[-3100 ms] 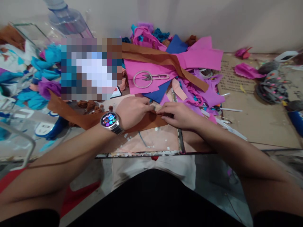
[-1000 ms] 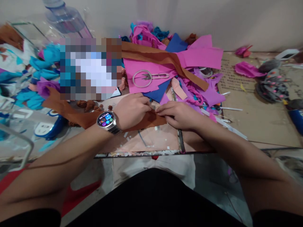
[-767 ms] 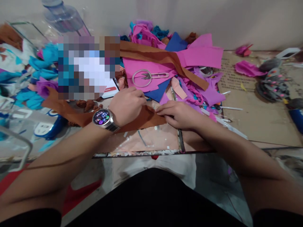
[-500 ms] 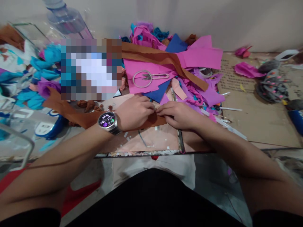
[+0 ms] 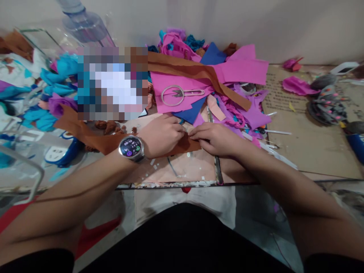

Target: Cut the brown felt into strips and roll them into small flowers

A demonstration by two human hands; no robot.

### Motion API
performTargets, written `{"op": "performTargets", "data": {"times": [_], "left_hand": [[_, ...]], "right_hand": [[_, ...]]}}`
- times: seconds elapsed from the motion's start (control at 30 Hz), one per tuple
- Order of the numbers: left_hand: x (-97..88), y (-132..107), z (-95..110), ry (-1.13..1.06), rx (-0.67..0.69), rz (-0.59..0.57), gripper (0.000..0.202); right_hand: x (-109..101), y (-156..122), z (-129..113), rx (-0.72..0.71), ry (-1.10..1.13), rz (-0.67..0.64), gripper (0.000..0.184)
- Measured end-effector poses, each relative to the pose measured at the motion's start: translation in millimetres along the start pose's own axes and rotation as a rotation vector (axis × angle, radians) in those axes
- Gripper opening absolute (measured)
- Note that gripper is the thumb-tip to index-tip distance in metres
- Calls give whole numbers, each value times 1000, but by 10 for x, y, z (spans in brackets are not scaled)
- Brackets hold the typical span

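A long brown strip of crepe paper (image 5: pixel 184 146) lies across the front of the table and runs off to the left under my wrist. My left hand (image 5: pixel 163 135), with a watch above it, rests on the strip, its fingers curled and closed at the upper edge. Close beside it, my right hand (image 5: pixel 217 139) has thumb and fingers pinched on the strip near its right end. The fingertips of both hands almost meet, and they partly hide the paper between them. Behind the hands, small thread snips (image 5: pixel 195 92) lie on pink paper (image 5: pixel 167 104).
Pink, blue, purple and brown paper pieces pile up behind. At right, a cardboard sheet (image 5: pixel 313 151) carries a dark pincushion with pins (image 5: pixel 327 106). On the left are a blue-and-white power strip (image 5: pixel 61 153) and turquoise paper (image 5: pixel 42 119). A large plastic bottle (image 5: pixel 85 26) stands behind.
The view has shifted slightly. Both hands stay close together on the brown strip, with hardly any change in their fingers.
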State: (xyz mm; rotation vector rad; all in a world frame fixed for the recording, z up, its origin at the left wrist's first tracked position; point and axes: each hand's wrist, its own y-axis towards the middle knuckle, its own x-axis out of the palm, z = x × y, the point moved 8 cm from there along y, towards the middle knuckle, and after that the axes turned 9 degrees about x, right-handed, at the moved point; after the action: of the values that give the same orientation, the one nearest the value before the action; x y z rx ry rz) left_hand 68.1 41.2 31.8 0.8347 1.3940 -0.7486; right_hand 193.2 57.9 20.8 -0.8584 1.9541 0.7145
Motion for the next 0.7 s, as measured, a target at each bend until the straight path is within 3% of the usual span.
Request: {"op": "performTargets", "data": {"times": [0.03,0.13,0.7], "left_hand": [[31,5,22,63,7,-64,29],[35,15,55,134,18,-107,28],[-13,-20,-53,150,-30,-99,28]], "right_hand": [[1,1,0,1,-2,0,39],[6,3,1,3,-16,-4,38],[-2,-36,-2,26,-111,-79,36]]}}
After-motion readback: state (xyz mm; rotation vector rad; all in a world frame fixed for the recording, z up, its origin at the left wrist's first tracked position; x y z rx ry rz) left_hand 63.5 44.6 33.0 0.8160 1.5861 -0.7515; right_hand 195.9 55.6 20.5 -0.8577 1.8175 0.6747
